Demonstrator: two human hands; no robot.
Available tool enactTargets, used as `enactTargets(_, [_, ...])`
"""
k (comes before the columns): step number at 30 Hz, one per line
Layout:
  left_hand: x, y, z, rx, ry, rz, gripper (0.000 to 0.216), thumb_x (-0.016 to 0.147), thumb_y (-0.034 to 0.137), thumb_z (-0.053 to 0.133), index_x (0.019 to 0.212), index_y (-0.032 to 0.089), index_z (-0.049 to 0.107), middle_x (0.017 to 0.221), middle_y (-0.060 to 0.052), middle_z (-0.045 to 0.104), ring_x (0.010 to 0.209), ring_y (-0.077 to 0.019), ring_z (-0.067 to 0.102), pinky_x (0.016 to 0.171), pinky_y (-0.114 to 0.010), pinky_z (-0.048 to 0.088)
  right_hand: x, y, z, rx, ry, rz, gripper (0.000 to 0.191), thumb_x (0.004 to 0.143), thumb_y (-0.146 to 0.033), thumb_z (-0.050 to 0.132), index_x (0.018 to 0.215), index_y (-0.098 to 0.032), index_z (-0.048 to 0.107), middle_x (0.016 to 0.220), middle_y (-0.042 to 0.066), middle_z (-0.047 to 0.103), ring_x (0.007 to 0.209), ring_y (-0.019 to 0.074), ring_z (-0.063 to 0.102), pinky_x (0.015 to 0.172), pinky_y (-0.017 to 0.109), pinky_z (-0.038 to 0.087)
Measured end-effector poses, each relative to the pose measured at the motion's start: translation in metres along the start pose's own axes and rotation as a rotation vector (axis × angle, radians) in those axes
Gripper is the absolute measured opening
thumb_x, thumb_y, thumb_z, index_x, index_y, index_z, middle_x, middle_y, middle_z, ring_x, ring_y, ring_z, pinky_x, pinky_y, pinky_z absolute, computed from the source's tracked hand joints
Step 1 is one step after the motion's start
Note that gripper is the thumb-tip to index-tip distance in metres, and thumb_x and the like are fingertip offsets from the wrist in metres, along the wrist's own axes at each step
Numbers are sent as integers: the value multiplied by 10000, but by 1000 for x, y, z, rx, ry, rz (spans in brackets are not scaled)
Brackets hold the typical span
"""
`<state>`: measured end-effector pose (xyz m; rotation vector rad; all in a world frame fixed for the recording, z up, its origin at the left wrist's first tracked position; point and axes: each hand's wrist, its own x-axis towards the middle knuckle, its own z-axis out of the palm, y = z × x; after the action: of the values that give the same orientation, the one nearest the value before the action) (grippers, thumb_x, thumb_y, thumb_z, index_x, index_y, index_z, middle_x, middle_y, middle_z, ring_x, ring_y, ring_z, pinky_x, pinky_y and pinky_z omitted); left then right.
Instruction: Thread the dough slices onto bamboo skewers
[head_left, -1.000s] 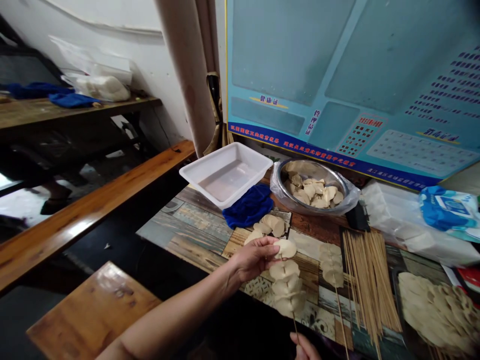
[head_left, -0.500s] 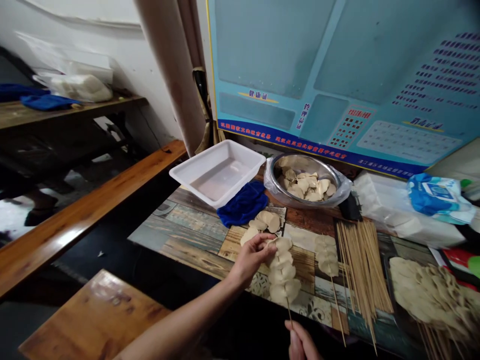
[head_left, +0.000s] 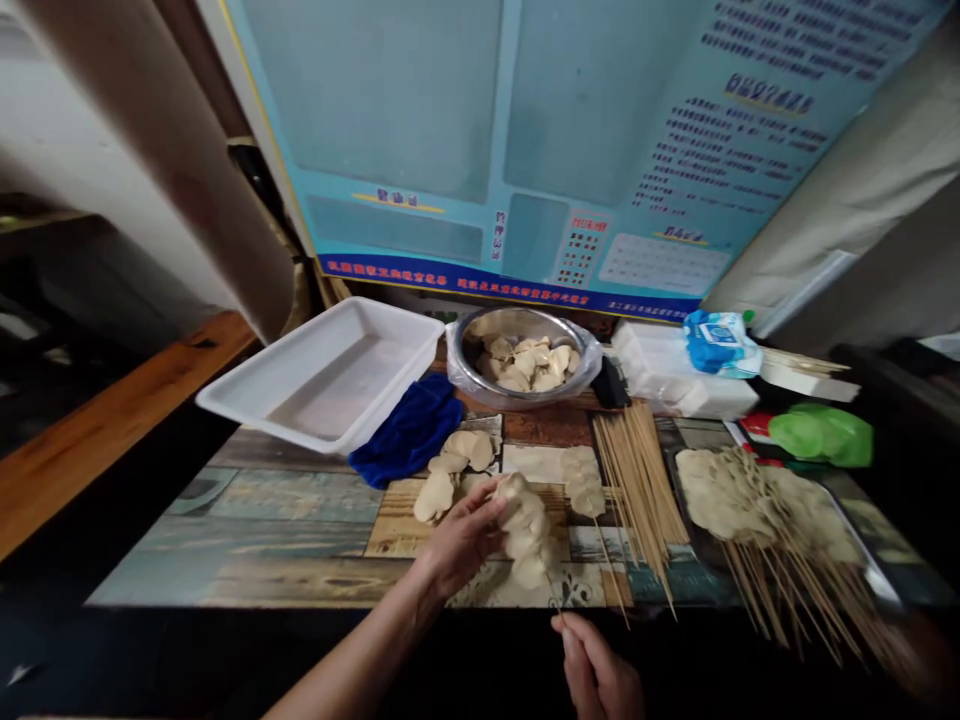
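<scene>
- Your left hand [head_left: 466, 542], centre of the frame, has its fingers closed on the upper slices of a skewer of thin, pale, round slices [head_left: 529, 540].
- Your right hand [head_left: 600, 672], bottom centre, grips that skewer's bare lower end, just off the table's front edge.
- On the big light-blue poster [head_left: 397, 100] across the top, the heading at its lower left seems to read 健康证; the red line on its dark-blue strip is too blurred for you to read.
- The blue-and-white soft packet [head_left: 720, 342], right of centre, bears print too small to make out.
- The wood-print tabletop [head_left: 292, 575] gives you room at lower left, between the white plastic tray [head_left: 330, 375] and the front edge.
- Right of your skewer, room is tighter: another loaded skewer [head_left: 581, 482] lies near, then a bundle of bamboo sticks [head_left: 637, 480].
</scene>
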<state>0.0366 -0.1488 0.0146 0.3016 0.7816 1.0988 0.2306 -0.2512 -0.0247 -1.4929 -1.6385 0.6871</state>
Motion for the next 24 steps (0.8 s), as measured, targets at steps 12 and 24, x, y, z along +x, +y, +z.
enactTargets(12, [-17, 42, -57, 614, 265, 471, 282, 725, 408, 667, 871, 170, 627, 833, -14, 614, 741, -122, 548, 685, -220, 435, 96, 54, -60, -609, 141, -36, 596, 937, -484, 208, 923, -108, 671, 929, 168, 712, 854, 256, 682, 747, 341, 529])
enactTargets(24, [-25, 54, -88, 1021, 374, 661, 208, 721, 389, 648, 812, 205, 680, 824, -50, 597, 665, -159, 546, 599, -242, 424, 150, 64, -70, -854, -116, 149, 221, 737, -144, 586, 521, -182, 614, 511, 78, 637, 507, 216, 635, 473, 278, 364])
